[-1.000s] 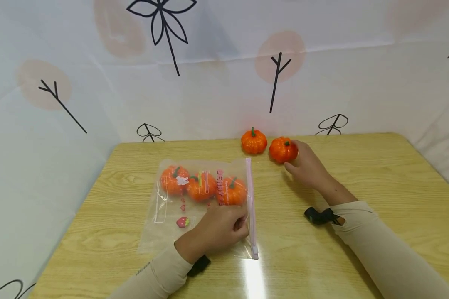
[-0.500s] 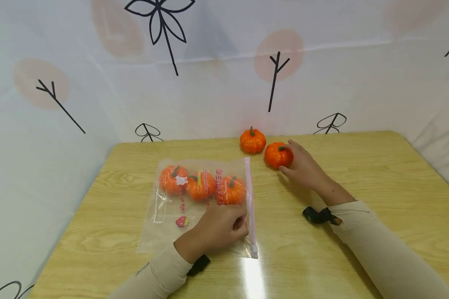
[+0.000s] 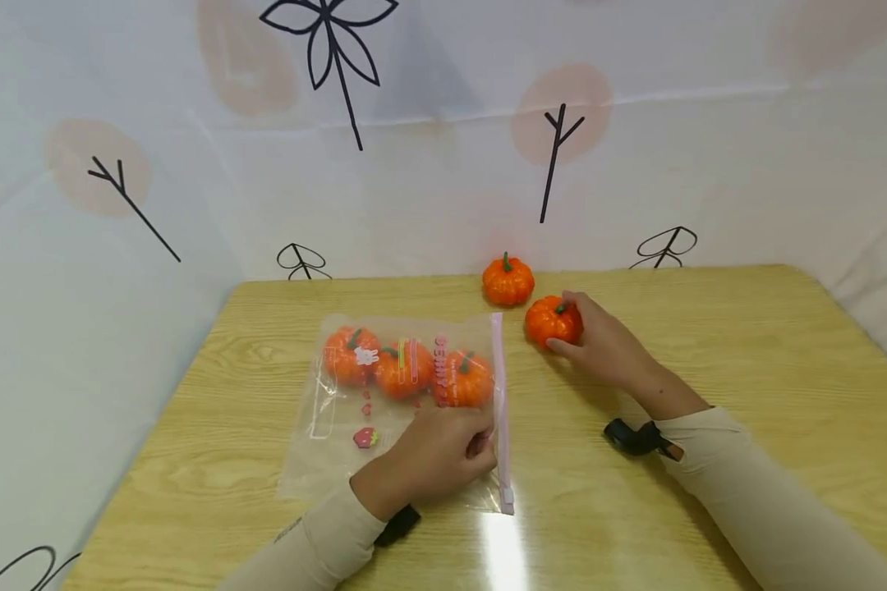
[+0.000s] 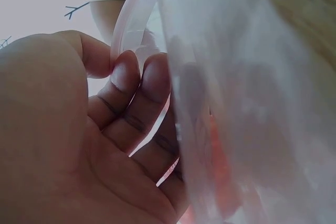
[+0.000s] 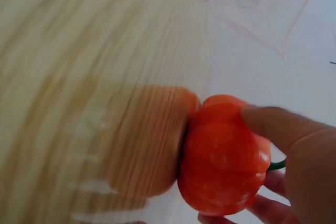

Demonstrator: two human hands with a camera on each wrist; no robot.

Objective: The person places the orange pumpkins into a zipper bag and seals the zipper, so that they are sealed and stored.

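My left hand (image 3: 443,455) pinches the pink edge of a clear zip bag (image 3: 310,468) between thumb and fingertips, as the left wrist view shows at the pink zip strip (image 4: 131,24). Inside the bag lie three small orange toy pumpkins (image 3: 402,369) in a row. My right hand (image 3: 599,341) grips another toy pumpkin (image 3: 550,322) from its right side, to the right of the bag's mouth. In the right wrist view, the thumb lies on that pumpkin (image 5: 223,153) and the other fingers reach behind its green stem, partly hidden.
One more toy pumpkin (image 3: 507,281) sits at the back edge of the wooden table (image 3: 746,345), by a white patterned cloth (image 3: 429,197) that hangs behind. A plastic slider (image 3: 507,497) is at the near end of the zip strip.
My right hand has closed round the pumpkin and brought it nearer to me, away from the one at the back. The left hand and the bag have stayed in place.
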